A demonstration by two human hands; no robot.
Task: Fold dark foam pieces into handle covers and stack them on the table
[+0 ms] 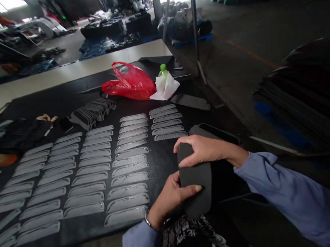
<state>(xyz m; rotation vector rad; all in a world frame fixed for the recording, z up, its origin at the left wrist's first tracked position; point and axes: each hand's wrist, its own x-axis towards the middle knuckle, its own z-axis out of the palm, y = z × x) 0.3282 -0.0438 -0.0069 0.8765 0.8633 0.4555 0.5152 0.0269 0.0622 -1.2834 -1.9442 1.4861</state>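
Nearest my camera, dark cloth [185, 234] printed with white lettering shows just below my left grip [172, 194]. That grip clasps the lower part of a dark grey pad [198, 205]; my right grip [202, 149] clutches the upper end — whether it is one piece or several, I cannot tell. Left of both grips, rows of grey strips [128, 179] lie on the dark desk [162, 157]. Beyond the grips, a red plastic bag [136, 85] sits beside a green-capped bottle [163, 71] — white paper [167, 88] in front of it.
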